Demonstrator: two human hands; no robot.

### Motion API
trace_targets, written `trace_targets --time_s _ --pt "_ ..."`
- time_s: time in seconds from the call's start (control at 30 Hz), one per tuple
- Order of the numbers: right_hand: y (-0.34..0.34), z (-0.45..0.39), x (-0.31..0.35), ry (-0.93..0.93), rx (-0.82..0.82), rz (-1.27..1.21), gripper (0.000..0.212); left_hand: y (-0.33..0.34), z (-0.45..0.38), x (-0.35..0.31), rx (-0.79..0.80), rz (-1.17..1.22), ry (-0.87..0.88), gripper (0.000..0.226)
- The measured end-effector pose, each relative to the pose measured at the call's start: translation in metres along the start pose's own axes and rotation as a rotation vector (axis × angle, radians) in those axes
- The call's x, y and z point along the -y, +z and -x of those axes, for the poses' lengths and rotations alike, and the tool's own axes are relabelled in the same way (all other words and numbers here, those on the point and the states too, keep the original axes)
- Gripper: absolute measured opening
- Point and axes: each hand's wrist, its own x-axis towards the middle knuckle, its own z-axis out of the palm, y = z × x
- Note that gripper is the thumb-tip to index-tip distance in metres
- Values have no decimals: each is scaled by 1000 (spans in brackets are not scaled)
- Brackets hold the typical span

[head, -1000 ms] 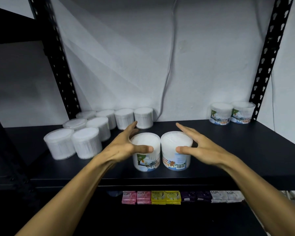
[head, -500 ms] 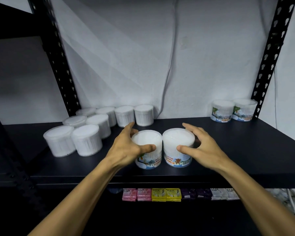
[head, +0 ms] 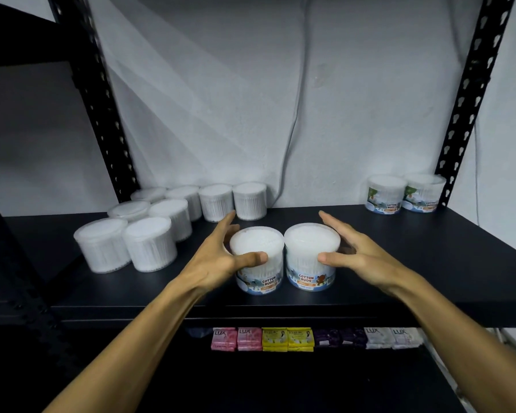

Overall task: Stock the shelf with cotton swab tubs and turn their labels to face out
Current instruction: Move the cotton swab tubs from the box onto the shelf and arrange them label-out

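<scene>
Two cotton swab tubs stand upright, side by side and touching, near the front edge of the black shelf point(head: 399, 263). The left hand point(head: 218, 263) grips the left tub point(head: 258, 263): its thumb curls across the tub's front wall just under the lid and its fingers reach round the far side. The right hand point(head: 367, 260) is at the right tub point(head: 310, 257), thumb tip touching the front wall, fingers spread wide and nearly straight past the tub's right side; whether those fingers touch the tub cannot be told. Both tubs show a blue "COTTON BUDS" label toward the front of the shelf.

To the left of the held pair, and further back toward the wall, a cluster of unlabelled-looking tubs point(head: 149, 245) stands in rows, showing only white swabs through clear walls. Far to the right of the pair, at the shelf's back corner beside the perforated black upright point(head: 471, 99), two more tubs point(head: 405, 195) stand together with labels facing out. A thin grey cable point(head: 295, 129) hangs down the white wall behind the pair.

Below the pair, on the next level down, a row of soap packets point(head: 310, 338) lies in pink, yellow, purple and white.
</scene>
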Motion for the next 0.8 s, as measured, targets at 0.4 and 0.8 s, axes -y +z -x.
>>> trace_targets --time_s 0.4,0.8 --pt "21 -1 -19 -48 -258 -59 82 12 4 10 -87 36 2 105" --pt "2 -6 -16 -40 -107 -119 71 7 -8 16 65 119 10 116"
